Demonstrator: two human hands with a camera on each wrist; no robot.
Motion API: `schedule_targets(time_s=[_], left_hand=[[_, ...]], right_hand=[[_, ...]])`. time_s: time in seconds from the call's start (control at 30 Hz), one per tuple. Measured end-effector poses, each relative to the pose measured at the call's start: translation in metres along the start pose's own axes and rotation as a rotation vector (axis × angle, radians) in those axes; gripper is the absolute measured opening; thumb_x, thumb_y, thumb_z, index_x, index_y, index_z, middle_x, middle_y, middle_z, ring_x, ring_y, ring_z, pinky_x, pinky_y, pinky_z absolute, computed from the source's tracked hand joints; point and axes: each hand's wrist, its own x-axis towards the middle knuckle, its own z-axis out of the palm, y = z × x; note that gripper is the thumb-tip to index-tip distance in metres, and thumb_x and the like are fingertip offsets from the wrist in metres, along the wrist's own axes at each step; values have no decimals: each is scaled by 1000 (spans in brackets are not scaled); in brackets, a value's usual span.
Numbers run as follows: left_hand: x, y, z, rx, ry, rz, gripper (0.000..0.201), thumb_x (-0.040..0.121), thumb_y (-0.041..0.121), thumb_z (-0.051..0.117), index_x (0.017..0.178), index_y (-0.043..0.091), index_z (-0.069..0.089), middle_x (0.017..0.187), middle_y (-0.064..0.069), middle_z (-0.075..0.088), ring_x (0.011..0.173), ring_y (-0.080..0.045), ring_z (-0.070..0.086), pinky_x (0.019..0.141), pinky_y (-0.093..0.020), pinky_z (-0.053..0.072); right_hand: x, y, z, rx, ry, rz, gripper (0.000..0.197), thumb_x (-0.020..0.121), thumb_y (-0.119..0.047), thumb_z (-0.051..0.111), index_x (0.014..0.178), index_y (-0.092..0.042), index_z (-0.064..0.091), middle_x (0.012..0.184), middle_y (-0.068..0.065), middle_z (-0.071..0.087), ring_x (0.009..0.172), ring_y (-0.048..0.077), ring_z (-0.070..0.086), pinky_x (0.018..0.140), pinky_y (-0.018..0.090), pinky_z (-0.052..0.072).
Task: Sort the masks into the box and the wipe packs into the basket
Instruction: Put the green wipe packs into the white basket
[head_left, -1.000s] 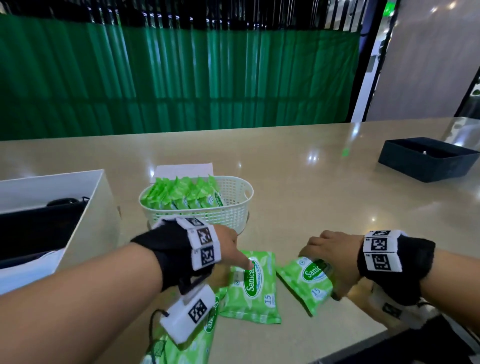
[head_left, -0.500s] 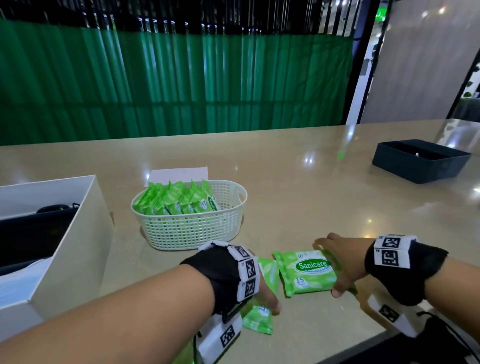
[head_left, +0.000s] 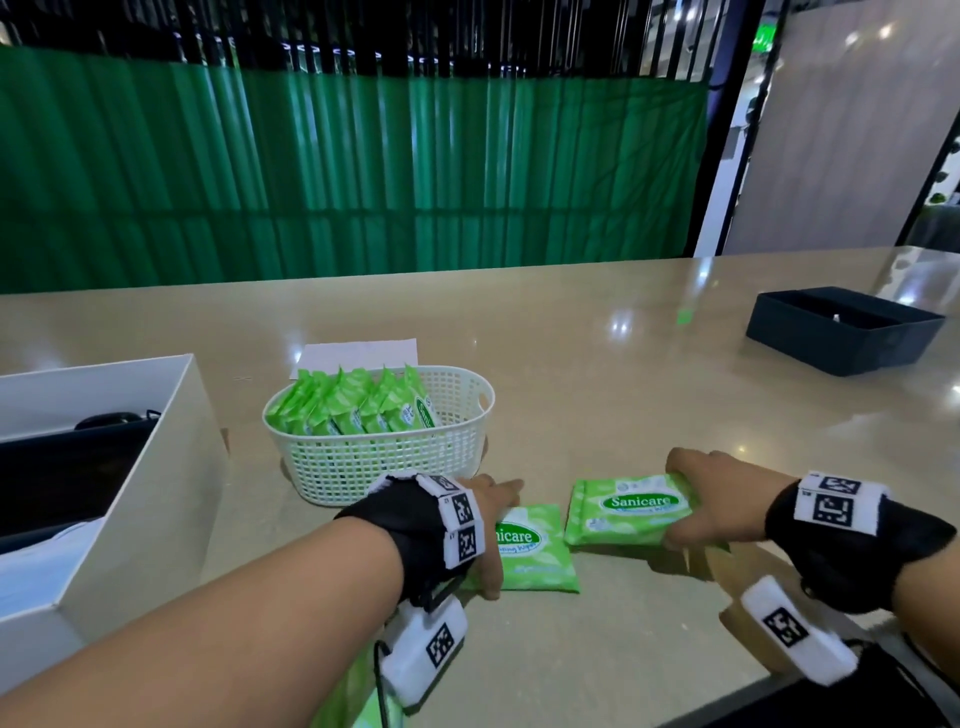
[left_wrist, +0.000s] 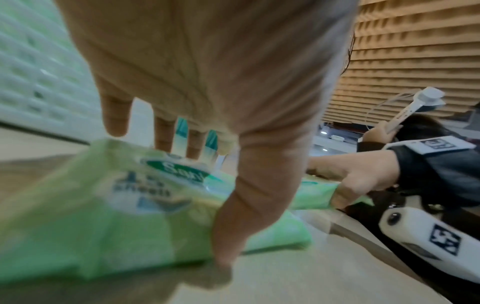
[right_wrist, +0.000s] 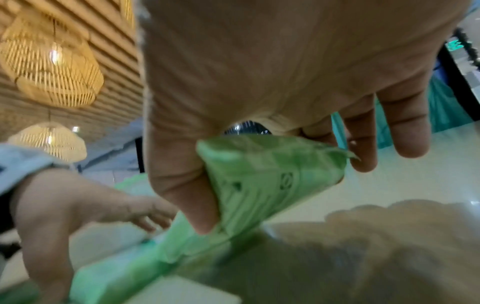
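Note:
My left hand (head_left: 496, 535) grips a green Sanicare wipe pack (head_left: 535, 553) that lies on the beige table just in front of the white basket (head_left: 384, 467). In the left wrist view the thumb is on the near edge of this pack (left_wrist: 103, 216) and the fingers reach over its far edge. My right hand (head_left: 685, 501) pinches a second wipe pack (head_left: 626, 512) by its right end, label up and slightly off the table; the right wrist view shows this pack (right_wrist: 259, 174) between thumb and fingers. Several packs stand in the basket. A white box (head_left: 171, 467) on the left holds dark masks.
A third green wipe pack (head_left: 350, 691) shows under my left forearm at the table's near edge. A white sheet of paper (head_left: 358, 353) lies behind the basket. A black tray (head_left: 841, 338) sits far right. The table edge runs close under my right wrist.
My right hand has turned its pack label up and carried it left, off the table. My left hand went from fingertips on the other pack to a grip across it.

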Motion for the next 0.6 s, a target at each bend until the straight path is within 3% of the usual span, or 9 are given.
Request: schedule_targets(time_s=[0.13,0.27,0.33,0.37,0.43,0.5,0.57,0.6], left_hand=[[-3,-17,2,13,-7,-79,113,34,68,79,132,28,40,128,0,51,107,-25,54,72,-34,40],[-4,-18,2,44,0,-129,100,30,68,79,114,22,49,99,3,51,83,-21,53,58,-28,39],[-3,-21,4,3,-2,-182,89,31,64,81,107,24,56,99,2,56,85,-22,58,63,-28,43],[-3,-22,5,-25,-19,-210,74,35,61,83,97,24,64,93,2,61,81,-20,61,63,-26,43],[-8,-24,4,-72,-71,-256,54,40,60,83,79,24,72,64,9,57,62,-12,57,59,-23,43],[-11,-24,1,-114,-86,-281,54,38,62,82,82,34,66,50,10,45,60,-9,54,67,-24,46],[-5,-25,0,-106,-92,-319,70,30,60,83,84,17,72,52,9,50,62,-12,56,68,-24,45],[4,-28,2,-92,-98,-338,69,27,59,83,78,16,72,59,9,57,66,-15,61,72,-28,48]], right_hand=[[1,-12,-10,194,85,-67,46,67,-38,75,96,-22,44,89,-1,62,71,15,62,58,27,51],[2,-34,-7,296,115,-165,47,69,-33,76,99,-21,42,85,-2,59,66,12,57,56,24,46],[4,-44,-2,257,94,-204,48,67,-36,75,99,-22,41,86,-3,59,64,12,57,57,28,48],[5,-47,2,224,76,-217,50,66,-38,74,99,-23,40,87,-4,58,62,13,58,56,28,48],[8,-52,9,148,31,-236,56,65,-42,74,103,-25,39,96,-6,54,64,12,58,57,28,50],[14,-56,17,45,-10,-253,65,63,-48,75,112,-26,38,106,-7,46,79,15,58,70,32,51],[20,-61,24,11,-49,-261,74,63,-51,75,120,-28,37,112,-7,42,93,16,56,82,34,49],[23,-64,26,21,-64,-268,77,63,-52,76,124,-28,36,115,-7,42,98,16,54,86,34,48]])
